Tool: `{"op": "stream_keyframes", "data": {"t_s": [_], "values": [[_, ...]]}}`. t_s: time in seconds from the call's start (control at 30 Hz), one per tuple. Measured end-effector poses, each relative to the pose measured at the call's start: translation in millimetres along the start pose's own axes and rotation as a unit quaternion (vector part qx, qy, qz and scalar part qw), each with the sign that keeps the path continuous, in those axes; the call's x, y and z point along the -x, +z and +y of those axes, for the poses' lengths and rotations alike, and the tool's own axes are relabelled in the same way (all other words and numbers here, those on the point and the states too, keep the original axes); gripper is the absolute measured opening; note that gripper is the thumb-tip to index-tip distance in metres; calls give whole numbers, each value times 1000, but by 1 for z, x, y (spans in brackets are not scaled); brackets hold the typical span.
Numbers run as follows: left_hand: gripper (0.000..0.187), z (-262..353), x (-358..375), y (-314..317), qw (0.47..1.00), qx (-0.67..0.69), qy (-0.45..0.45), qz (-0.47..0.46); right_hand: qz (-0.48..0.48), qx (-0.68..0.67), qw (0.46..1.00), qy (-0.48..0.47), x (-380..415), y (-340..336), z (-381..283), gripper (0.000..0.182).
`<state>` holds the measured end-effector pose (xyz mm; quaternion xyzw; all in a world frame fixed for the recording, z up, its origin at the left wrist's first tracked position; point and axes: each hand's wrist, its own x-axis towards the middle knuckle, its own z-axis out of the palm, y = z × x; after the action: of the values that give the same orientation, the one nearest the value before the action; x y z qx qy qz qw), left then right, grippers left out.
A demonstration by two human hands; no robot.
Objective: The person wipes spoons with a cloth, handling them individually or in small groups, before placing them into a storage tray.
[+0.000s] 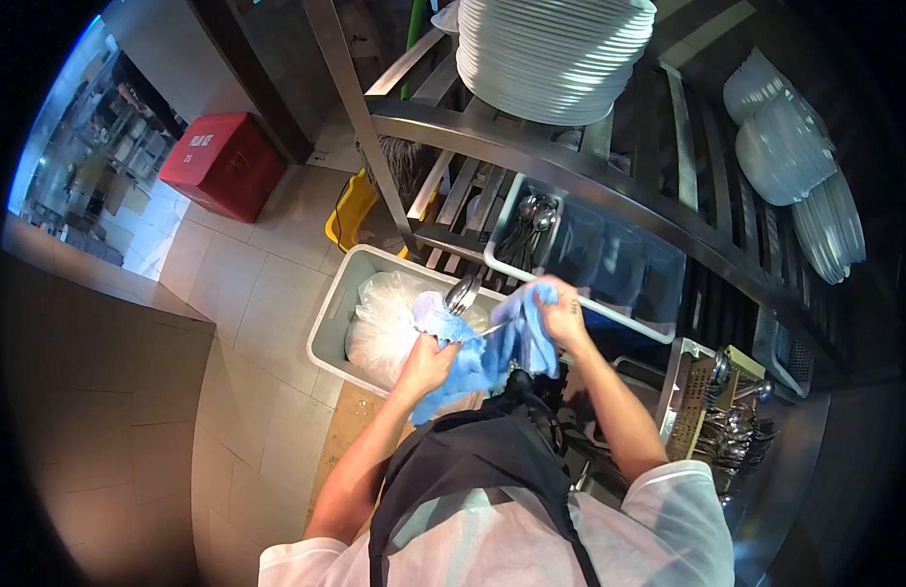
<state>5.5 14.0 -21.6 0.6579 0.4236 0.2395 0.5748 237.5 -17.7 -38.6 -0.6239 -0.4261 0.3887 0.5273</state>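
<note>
My left hand [429,368] is closed around a bunched blue cloth [463,372]. From the cloth's upper edge stick out the shiny bowls of several spoons [462,294], stacked together and apparently gripped through the cloth. My right hand [565,315] pinches the other end of the cloth, which hangs down in folds. A thin metal handle shows between the two hands, partly covered by the cloth. Both hands are above the right side of a grey bin [321,338] that holds a clear plastic bag [380,328].
A divided cutlery tray [610,318] with spoons [539,215] in one compartment sits on the metal rack [570,157]. White plates [551,59] are stacked above. On the right is a basket of cutlery [732,421]. A yellow bucket [347,220] and red box [223,166] stand on the floor.
</note>
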Motion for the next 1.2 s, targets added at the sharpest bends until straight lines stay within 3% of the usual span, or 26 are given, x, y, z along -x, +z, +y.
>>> {"op": "stream_keyframes", "data": {"t_s": [0.07, 0.13, 0.2, 0.3, 0.37, 0.4, 0.47, 0.53, 0.6, 0.67, 0.7, 0.73, 0.8, 0.83, 0.87, 0.93, 0.97, 1.0, 1.03, 1.1, 1.13, 1.2], "values": [[12, 2, -3, 15, 999, 26, 8, 17, 248, -121, 961, -25, -9, 25, 2, 14], [11, 5, -4, 34, 992, 91, -37, 85, 334, -408, 850, 10, -15, 55, -2, 18], [11, -8, -7, 43, 988, 104, -13, 111, 267, -420, 858, 123, 1, 78, -17, 17], [8, -4, -7, 43, 978, 152, -42, 133, 221, -356, 902, 106, 5, 93, -2, 18], [7, 1, -2, 34, 981, 149, -50, 116, 204, -459, 849, 165, 1, 79, -11, 19], [6, 1, 0, 30, 983, 146, -56, 100, 227, -480, 842, 92, -9, 68, -11, 21], [5, 3, 6, 28, 987, 130, -25, 91, 169, -344, 923, 25, -23, 41, -13, 21], [5, 12, 12, 29, 982, 133, -94, 91, 127, -322, 937, 35, -31, 45, 3, 19], [6, 9, 4, 31, 986, 121, -73, 89, 264, -275, 923, 55, -31, 59, 12, 18], [8, 3, 0, 36, 988, 111, -56, 93, 249, -420, 868, 88, -25, 64, 31, 19], [11, -1, -2, 40, 989, 95, -55, 101, 249, -409, 866, 145, -20, 68, 29, 19], [14, -4, -4, 42, 989, 78, -56, 109, 249, -396, 860, 202, -12, 74, 28, 20], [18, -28, -17, 55, 989, 42, -74, 125, 260, -137, 928, 228, 7, 99, 48, 19], [21, -34, -24, 60, 986, 7, -89, 143, 239, -248, 921, 180, 18, 116, 56, 17], [21, -34, -26, 61, 986, 10, -90, 142, 192, -285, 914, 215, 24, 106, 45, 16], [23, -33, -29, 60, 981, 2, -173, 87, 129, -144, 946, 259, 18, 85, 28, 16], [24, -47, -31, 69, 980, -50, -131, 143, 130, -185, 942, 249, 2, 80, 63, 17], [24, -59, -31, 71, 980, -51, -132, 142, 121, -101, 955, 252, -18, 66, 89, 18], [24, -69, -31, 73, 983, -40, -124, 131, 95, -142, 953, 252, -38, 50, 91, 20], [23, -73, -26, 72, 985, -29, -118, 123, 54, -322, 899, 291, -76, 23, 104, 26], [25, -72, -22, 67, 982, 12, -152, 108, 73, -331, 885, 321, -83, 13, 93, 30], [28, -64, -11, 57, 977, 53, -183, 92, 15, -396, 836, 379, -78, -1, 110, 36]]}}
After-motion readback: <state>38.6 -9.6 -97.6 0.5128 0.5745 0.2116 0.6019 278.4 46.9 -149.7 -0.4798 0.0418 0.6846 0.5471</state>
